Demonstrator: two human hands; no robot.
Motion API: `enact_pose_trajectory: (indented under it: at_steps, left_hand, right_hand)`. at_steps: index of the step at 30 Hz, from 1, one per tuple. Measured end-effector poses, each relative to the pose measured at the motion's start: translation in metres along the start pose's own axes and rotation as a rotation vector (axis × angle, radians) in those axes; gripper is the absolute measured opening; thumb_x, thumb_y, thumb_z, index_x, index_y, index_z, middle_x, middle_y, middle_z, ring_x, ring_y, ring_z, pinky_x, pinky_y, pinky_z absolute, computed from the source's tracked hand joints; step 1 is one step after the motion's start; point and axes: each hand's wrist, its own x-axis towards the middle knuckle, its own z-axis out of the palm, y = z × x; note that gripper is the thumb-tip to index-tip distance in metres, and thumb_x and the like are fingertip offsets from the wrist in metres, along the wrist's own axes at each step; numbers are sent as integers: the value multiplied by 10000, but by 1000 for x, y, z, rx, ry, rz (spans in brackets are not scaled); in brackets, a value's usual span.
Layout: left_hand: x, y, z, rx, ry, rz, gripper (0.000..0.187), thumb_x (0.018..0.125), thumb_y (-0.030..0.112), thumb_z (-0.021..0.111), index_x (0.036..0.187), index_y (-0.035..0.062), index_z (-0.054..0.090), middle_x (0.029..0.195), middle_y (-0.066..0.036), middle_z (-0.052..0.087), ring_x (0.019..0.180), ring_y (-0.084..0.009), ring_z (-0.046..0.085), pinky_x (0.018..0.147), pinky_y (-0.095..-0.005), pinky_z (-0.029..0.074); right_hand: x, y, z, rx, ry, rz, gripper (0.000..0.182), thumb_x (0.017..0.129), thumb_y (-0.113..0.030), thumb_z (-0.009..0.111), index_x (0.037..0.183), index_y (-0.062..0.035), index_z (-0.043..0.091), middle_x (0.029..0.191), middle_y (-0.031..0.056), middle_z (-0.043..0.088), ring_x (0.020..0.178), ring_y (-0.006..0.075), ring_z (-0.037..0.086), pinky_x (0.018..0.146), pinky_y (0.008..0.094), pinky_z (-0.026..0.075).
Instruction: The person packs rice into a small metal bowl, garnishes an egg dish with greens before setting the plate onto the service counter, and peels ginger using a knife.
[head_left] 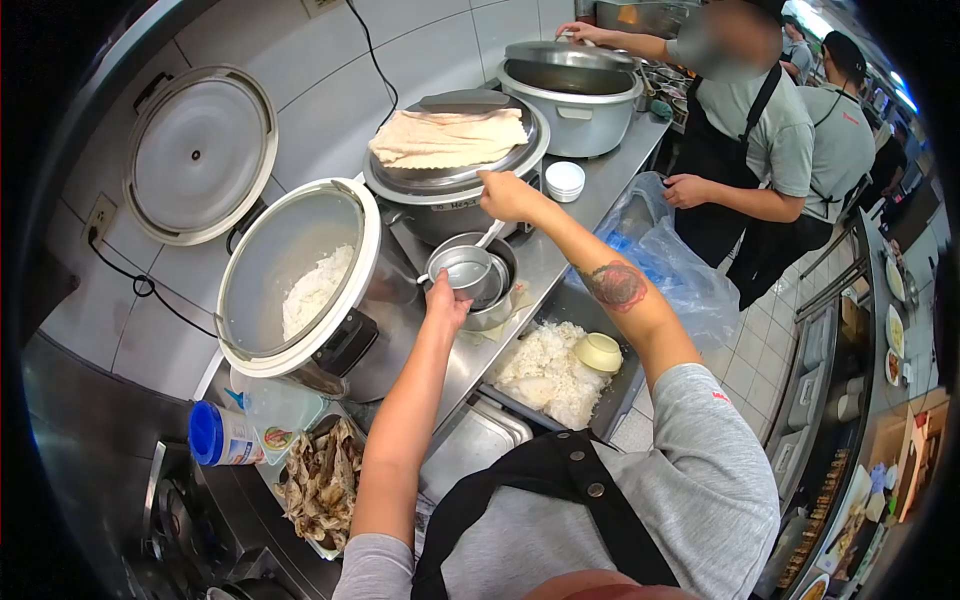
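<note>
the left hand is closed on the near side of a small, round, silver metal cup, held over a deeper round metal pot on the steel counter. a pale handle slants up from the cup's far side toward the right hand, which hovers by the front edge of a dark, round cooker with its fingers curled in; whether they grip anything, i cannot tell. a pale, folded cloth lies on that cooker's metal lid. to the left stands an open cooker with a wide white rim and white rice inside. just beside the counter, a grey plastic tub holds more rice, with a pale yellow bowl resting on it. beyond the dark cooker, a person in a black apron has one hand at the tilted metal lid of a large silver-grey cooker.
</note>
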Motion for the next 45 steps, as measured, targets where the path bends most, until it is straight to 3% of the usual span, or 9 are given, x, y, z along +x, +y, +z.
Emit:
enact_pose_trajectory:
  at_steps: [5, 9, 12, 17, 21, 25, 30, 39, 45]
  left_hand:
    - [-2, -1, 3, 16, -30, 17, 433, 966, 358, 434, 1271, 51, 426, 1225, -175, 535, 1138, -329, 529, 963, -530, 403]
    - [-4, -1, 11, 50, -66, 61, 444, 967, 380, 426, 1262, 48, 428, 1195, -167, 546, 1133, -320, 527, 942, -509, 422]
    - [-4, 1, 15, 7, -96, 91, 465, 966, 404, 420, 1275, 57, 423, 1186, -147, 544, 1096, -313, 544, 908, -489, 453]
    - [26, -1, -4, -94, -80, 197, 347, 933, 274, 530, 1142, -3, 518, 1039, -122, 622, 851, -254, 635, 703, -419, 520]
    - [45, 1, -10, 647, 341, 715, 545, 673, 34, 600, 1203, -48, 501, 1047, -212, 632, 964, -344, 625, 852, -400, 484]
    - [-26, 28, 20, 1002, 273, 1152, 437, 696, -4, 591, 1127, 32, 525, 995, -235, 614, 977, -409, 577, 825, -440, 463]
    - [-44, 35, 15, 1454, 95, 1697, 391, 726, -67, 503, 1103, 28, 541, 907, -130, 544, 900, -315, 541, 829, -401, 433]
    - [-60, 36, 10, 1359, 144, 1852, 408, 728, 14, 525, 1136, 26, 543, 817, -113, 503, 792, -292, 524, 782, -401, 435]
    - [-84, 44, 24, 1407, 90, 1930, 387, 745, 21, 510, 1130, 29, 550, 782, -108, 484, 772, -287, 519, 828, -407, 442]
  right_hand:
    - [-30, -15, 11, 1, -436, -257, 278, 761, -87, 557, 1011, -22, 660, 958, 185, 666, 884, 329, 645, 798, 405, 503]
    - [-41, -20, 56, -346, -606, -130, 309, 703, -60, 577, 987, -73, 697, 933, 174, 676, 903, 342, 643, 831, 386, 502]
    - [-54, -20, 69, -115, -232, -399, 320, 702, -14, 525, 986, -16, 672, 928, 178, 674, 893, 319, 647, 804, 380, 501]
    - [-41, -25, 53, -7, -605, -263, 247, 694, -33, 545, 896, -10, 685, 912, 185, 674, 854, 305, 652, 792, 377, 498]
    - [-46, 18, 89, 8, 41, -291, 181, 670, -71, 654, 847, -34, 640, 857, 146, 636, 880, 320, 566, 770, 409, 477]
    - [-48, 29, 96, 154, -243, -78, 219, 681, -91, 659, 882, -8, 636, 942, 197, 624, 851, 378, 627, 755, 423, 509]
    - [-39, 28, 81, -232, -49, -182, 136, 745, -28, 567, 849, -18, 653, 945, 181, 613, 869, 370, 625, 747, 429, 522]
    - [-50, 15, 163, 212, -297, -185, 247, 757, -237, 630, 888, -33, 682, 958, 219, 655, 915, 361, 622, 807, 419, 475]
    - [-58, -25, 139, 48, -593, -235, 286, 804, -217, 553, 1002, -45, 666, 1039, 225, 636, 973, 374, 602, 856, 413, 455]
